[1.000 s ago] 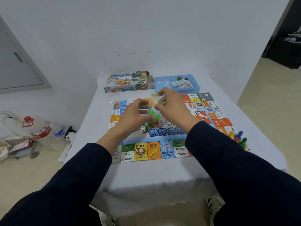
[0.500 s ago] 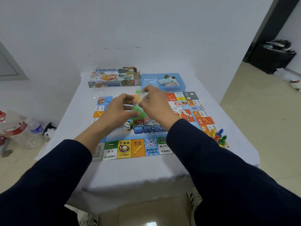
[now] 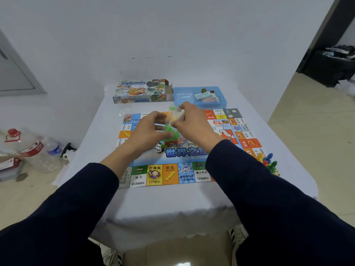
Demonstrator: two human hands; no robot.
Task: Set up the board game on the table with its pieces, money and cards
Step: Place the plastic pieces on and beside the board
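Observation:
The colourful game board (image 3: 172,169) lies flat on the white table (image 3: 172,200). Above its centre both hands hold a small clear plastic bag of green pieces (image 3: 171,129). My left hand (image 3: 148,131) pinches the bag's lower part. My right hand (image 3: 192,121) pinches its top edge. Several coloured pawns (image 3: 268,162) lie at the board's right edge. A blue tray (image 3: 182,95) at the back right holds a stack of cards and money (image 3: 206,97). The open game box (image 3: 141,91) stands to the tray's left.
An empty clear bag (image 3: 124,112) lies at the board's far left corner. Plastic bottles (image 3: 28,148) and a spray bottle (image 3: 67,148) stand on the floor to the left. A dark doorway with a black object (image 3: 330,68) is at the right.
The view has shifted a little between frames. Both hands keep hold of the bag of green pieces above the board, working at its top.

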